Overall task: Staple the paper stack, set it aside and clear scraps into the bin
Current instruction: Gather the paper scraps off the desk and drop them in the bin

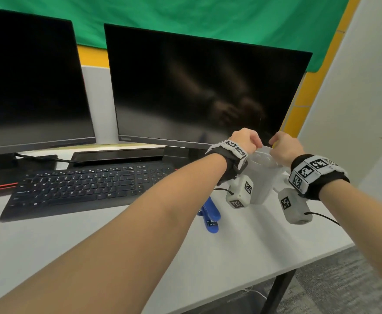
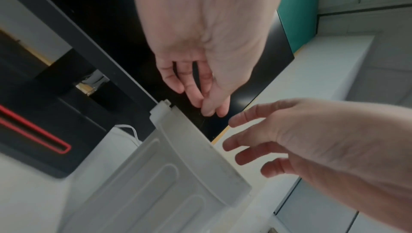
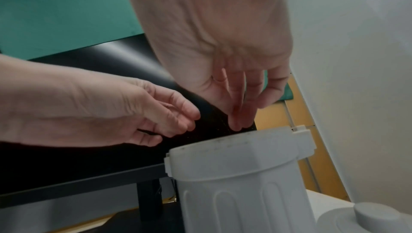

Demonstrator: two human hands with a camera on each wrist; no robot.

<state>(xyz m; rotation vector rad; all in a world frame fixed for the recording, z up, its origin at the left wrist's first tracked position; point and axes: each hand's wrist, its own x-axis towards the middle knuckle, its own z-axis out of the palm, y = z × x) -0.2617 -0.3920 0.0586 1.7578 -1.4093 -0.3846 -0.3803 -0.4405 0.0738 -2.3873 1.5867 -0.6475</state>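
I have both hands over the small white ribbed plastic bin (image 3: 245,192), which stands on the white bench (image 1: 242,257) just right of the right-hand black monitor (image 1: 196,87). My left hand (image 3: 142,113) is relaxed, fingers loose, holding nothing. My right hand (image 3: 225,71) points its fingertips (image 3: 238,122) down together just above the bin's rim; whether they pinch a scrap, I cannot tell. The blue stapler (image 1: 209,215) lies beside the black keyboard (image 1: 83,186).

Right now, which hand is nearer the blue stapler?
Left. The left hand hovers over the bin, just beyond the stapler; the right hand is farther, across the bin.
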